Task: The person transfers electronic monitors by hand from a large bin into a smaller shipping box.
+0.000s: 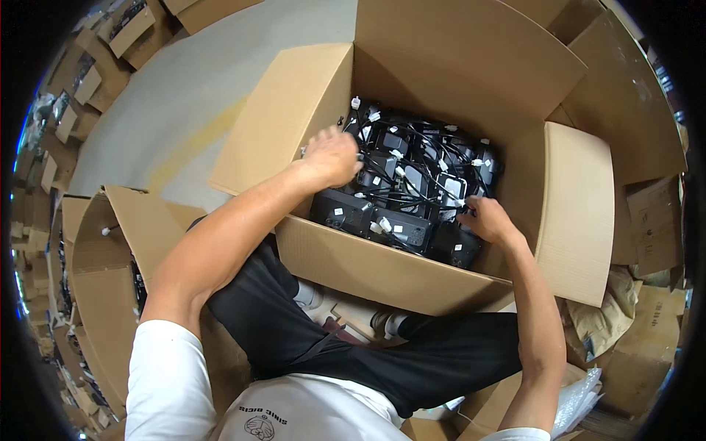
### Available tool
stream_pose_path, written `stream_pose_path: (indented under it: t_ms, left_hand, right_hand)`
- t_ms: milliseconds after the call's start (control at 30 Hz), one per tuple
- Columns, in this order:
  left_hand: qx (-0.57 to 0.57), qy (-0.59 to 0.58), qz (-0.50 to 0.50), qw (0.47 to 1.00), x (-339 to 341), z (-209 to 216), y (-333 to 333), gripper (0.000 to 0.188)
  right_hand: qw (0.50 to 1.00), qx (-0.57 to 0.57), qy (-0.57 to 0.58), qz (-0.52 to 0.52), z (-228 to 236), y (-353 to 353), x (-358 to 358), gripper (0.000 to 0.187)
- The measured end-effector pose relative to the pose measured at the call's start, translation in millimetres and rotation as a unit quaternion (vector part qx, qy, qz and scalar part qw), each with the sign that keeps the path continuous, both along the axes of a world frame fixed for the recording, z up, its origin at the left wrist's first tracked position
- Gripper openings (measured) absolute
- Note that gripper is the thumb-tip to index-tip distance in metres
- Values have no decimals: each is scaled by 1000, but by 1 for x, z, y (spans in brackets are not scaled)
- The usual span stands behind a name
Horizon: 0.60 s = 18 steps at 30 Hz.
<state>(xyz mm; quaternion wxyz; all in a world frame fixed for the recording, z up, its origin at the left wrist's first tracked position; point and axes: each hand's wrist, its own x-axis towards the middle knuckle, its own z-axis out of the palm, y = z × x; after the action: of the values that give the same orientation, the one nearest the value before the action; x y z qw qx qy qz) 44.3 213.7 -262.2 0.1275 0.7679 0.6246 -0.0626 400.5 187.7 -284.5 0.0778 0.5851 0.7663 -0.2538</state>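
In front of me stands a large open cardboard box [390, 266] holding several black rectangular devices [401, 226] with small white labels. Black cables [412, 192] ending in white plug connectors [385, 225] lie tangled across them. My left hand [331, 156] is over the box's left side, above the devices; its fingers are bent and partly smeared, so what they hold cannot be made out. At the right of the contents my right hand [489, 219] has thumb and fingers pinched on a black cable next to a white connector [460, 203].
The box's left flap [283, 110] and right flap [577, 213] are folded outward. Another open carton [103, 294] stands by my left side. Brown paper [604, 316] and bubble wrap [577, 400] lie at the right. More cartons [81, 73] line the far left, beyond the grey floor [191, 95].
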Motion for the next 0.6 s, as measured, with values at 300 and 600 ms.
stream_pose_path:
  t_ms: [300,600]
  left_hand:
    - [-370,76,39,925,3,-35,-3,55]
    - [-451,34,-10,892,-29,-90,0,41]
  right_hand:
    - [998,36,43,16,32,-9,-3,47]
    - [997,18,60,39,32,-16,8,48]
